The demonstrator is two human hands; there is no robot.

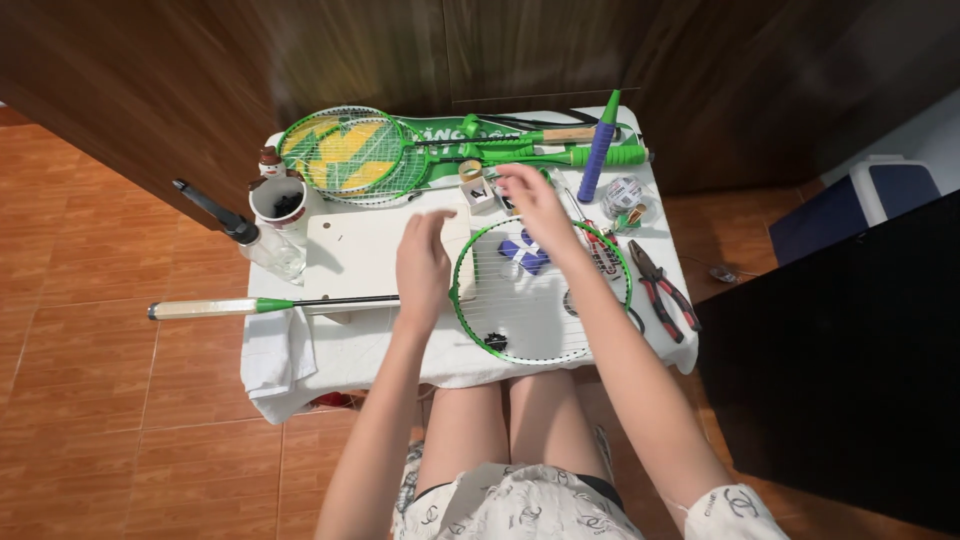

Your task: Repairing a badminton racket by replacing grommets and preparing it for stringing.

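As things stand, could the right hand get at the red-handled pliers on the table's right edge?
Probably yes. The right hand hovers above the green racket head, and the pliers lie uncovered just right of that frame on the white cloth; nothing lies over them.

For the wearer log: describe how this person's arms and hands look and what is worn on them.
Both arms are bare from the upper arm down to the left hand and right hand: no gloves, and no watch, ring or bracelet can be made out. Short white sleeves with small dark printed marks show at the frame's bottom, matching the patterned white garment.
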